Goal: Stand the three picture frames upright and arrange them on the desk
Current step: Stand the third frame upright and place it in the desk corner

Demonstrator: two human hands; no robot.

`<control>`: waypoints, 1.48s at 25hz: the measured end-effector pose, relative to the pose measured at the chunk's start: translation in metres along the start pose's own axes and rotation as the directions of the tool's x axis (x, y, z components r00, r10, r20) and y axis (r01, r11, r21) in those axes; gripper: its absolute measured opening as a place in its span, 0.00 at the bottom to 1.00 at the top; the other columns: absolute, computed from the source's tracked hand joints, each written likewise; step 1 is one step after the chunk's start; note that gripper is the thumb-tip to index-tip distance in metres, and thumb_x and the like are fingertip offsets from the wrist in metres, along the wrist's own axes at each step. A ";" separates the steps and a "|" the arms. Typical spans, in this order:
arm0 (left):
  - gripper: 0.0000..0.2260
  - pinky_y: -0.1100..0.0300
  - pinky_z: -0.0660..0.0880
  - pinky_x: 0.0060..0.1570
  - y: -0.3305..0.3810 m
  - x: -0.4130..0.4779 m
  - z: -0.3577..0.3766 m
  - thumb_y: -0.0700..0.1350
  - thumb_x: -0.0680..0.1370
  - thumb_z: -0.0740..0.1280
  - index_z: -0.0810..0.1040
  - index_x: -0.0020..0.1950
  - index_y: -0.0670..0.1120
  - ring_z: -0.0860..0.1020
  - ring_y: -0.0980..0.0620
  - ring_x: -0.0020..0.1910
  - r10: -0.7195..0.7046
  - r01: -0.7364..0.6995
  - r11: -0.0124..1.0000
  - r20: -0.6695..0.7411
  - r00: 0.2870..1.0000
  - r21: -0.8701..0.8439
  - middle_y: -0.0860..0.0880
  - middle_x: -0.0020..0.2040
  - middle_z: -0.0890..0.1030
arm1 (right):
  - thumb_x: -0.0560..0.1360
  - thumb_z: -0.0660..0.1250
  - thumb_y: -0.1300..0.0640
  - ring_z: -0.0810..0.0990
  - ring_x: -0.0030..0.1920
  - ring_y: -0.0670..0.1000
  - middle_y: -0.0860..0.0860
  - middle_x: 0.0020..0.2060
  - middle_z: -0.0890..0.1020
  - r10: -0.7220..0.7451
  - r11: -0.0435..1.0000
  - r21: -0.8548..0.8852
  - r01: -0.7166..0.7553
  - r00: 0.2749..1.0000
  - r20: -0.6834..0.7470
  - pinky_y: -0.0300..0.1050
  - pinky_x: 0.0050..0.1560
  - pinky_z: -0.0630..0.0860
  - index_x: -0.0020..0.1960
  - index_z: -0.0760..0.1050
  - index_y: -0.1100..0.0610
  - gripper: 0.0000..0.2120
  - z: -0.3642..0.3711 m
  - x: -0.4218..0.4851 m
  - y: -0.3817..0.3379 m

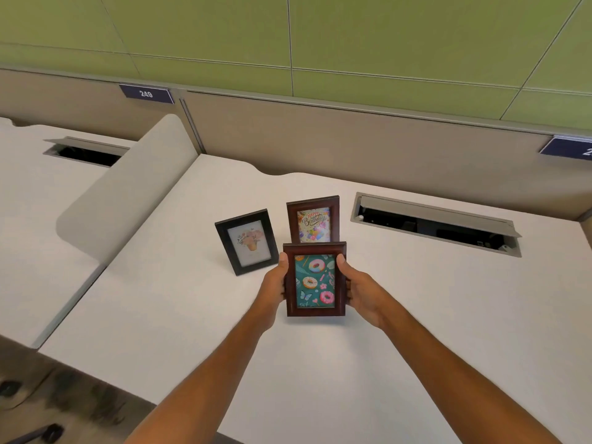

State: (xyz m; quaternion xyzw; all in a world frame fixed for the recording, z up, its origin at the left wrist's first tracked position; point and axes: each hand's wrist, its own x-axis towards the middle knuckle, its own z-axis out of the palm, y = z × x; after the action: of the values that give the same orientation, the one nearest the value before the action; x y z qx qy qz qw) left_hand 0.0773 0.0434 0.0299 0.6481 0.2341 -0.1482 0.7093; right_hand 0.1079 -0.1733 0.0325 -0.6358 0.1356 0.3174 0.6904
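A wide white laminate desk (416,315) is shown beneath a green panelled wall (384,33) and a beige fabric partition (352,139); a pale grey round-cornered divider (128,193) bounds it on the left, and a long grey cable hatch (435,224) lies open at the back right. Two of the three frames are already stood upright near the middle of the desk: a black rectangular frame with a flower picture (246,241), turned slightly to the left, and just beside it a dark brown wooden frame with a birthday card (313,219). The third, a dark brown wooden frame with a doughnut print (315,280), is held face-up in front of the birthday frame, whose lower edge is hidden by it; whether its bottom touches the desk cannot be told. It is gripped at both sides: the left hand (275,285) is curled round the left edge with the thumb laid on the front; the right hand (362,293) is curled round the right edge likewise, the remaining fingers being hidden behind.

The last frame is judged to be in hand; a free spot beside the others is called for next, with the rear stand opened, if it is not already, and the frame set down upright.
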 end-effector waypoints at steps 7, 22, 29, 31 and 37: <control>0.31 0.57 0.82 0.52 0.001 0.019 -0.024 0.77 0.75 0.55 0.83 0.63 0.60 0.89 0.58 0.53 -0.033 0.032 0.998 -0.021 0.999 -0.055 0.58 0.54 0.91 | 0.74 0.61 0.23 0.88 0.65 0.52 0.47 0.63 0.89 -0.029 0.998 0.056 0.030 1.000 -0.011 0.58 0.73 0.79 0.71 0.79 0.42 0.35 0.024 0.024 0.009; 0.28 0.58 0.79 0.52 -0.003 0.025 -0.047 0.78 0.74 0.56 0.80 0.62 0.63 0.89 0.62 0.51 -0.066 0.066 0.995 0.005 0.998 -0.079 0.62 0.52 0.90 | 0.74 0.55 0.22 0.89 0.61 0.53 0.48 0.60 0.91 0.020 0.993 0.116 -0.013 0.998 -0.060 0.55 0.67 0.81 0.70 0.79 0.46 0.38 0.039 0.044 0.020; 0.29 0.56 0.81 0.51 -0.012 0.010 -0.049 0.69 0.85 0.54 0.83 0.65 0.50 0.87 0.51 0.58 -0.100 0.094 0.994 -0.105 0.989 -0.061 0.51 0.57 0.89 | 0.80 0.49 0.24 0.84 0.68 0.60 0.58 0.66 0.86 0.072 0.994 0.084 -0.064 0.992 -0.104 0.59 0.77 0.75 0.73 0.78 0.59 0.45 0.030 0.038 0.020; 0.30 0.53 0.81 0.54 -0.022 0.005 -0.052 0.67 0.87 0.55 0.84 0.62 0.44 0.87 0.49 0.57 -0.106 0.101 0.994 -0.140 0.985 -0.038 0.49 0.54 0.90 | 0.81 0.49 0.24 0.83 0.69 0.60 0.58 0.66 0.87 0.084 0.995 0.064 -0.076 0.989 -0.118 0.61 0.80 0.72 0.71 0.80 0.59 0.44 0.022 0.033 0.022; 0.10 0.46 0.80 0.60 -0.054 -0.019 -0.055 0.48 0.87 0.66 0.82 0.62 0.44 0.86 0.43 0.58 -0.130 0.150 0.988 -0.334 0.934 0.036 0.42 0.60 0.88 | 0.80 0.50 0.23 0.84 0.68 0.57 0.54 0.66 0.87 0.107 0.994 0.038 -0.104 0.990 -0.095 0.62 0.78 0.72 0.70 0.82 0.54 0.42 -0.005 0.010 0.036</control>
State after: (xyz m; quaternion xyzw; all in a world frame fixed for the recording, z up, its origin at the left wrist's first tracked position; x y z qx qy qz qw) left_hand 0.0260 0.0901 -0.0086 0.6666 0.3907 -0.0945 0.6277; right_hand 0.0946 -0.1753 -0.0032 -0.6309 0.2078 0.3200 0.6756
